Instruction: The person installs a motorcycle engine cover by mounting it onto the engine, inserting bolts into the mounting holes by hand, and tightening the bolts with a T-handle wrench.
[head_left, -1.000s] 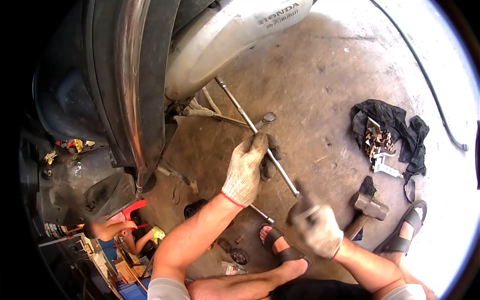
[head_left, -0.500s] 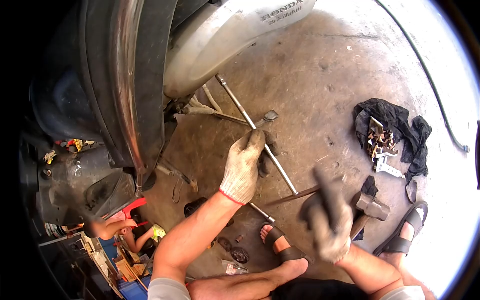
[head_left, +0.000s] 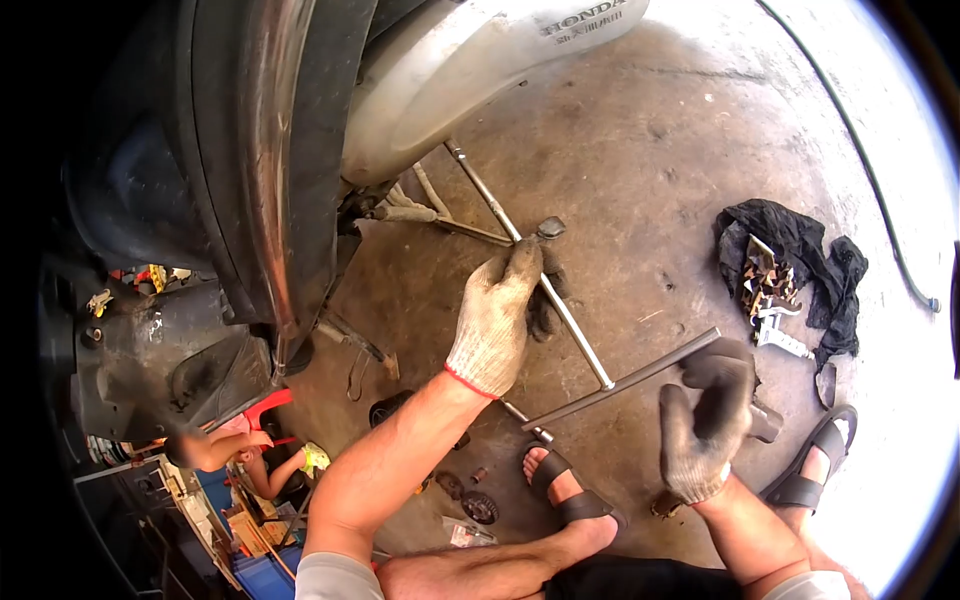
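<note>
My left hand (head_left: 500, 310), in a pale knitted work glove with dark fingers, is closed around the shaft of a T-handle wrench (head_left: 577, 335). The shaft slants from under the white scooter body panel (head_left: 440, 90) down to a sliding crossbar (head_left: 640, 375). My right hand (head_left: 708, 425), gloved alike, is beside the crossbar's right end, its thumb apart from its curled fingers and nothing seen between them. Behind that hand a hammer (head_left: 766, 422) lies mostly hidden.
A black cloth (head_left: 838, 290) with small metal parts (head_left: 768, 280) lies on the right. A hose (head_left: 868, 170) runs along the upper right floor. Round gear-like parts (head_left: 480, 507) sit near my sandalled foot (head_left: 565, 495). Another person (head_left: 265, 460) sits at lower left.
The crossbar has turned, its right end now higher and its left end lower. My right hand has moved rightward and its blur is gone. My left hand still holds the shaft.
</note>
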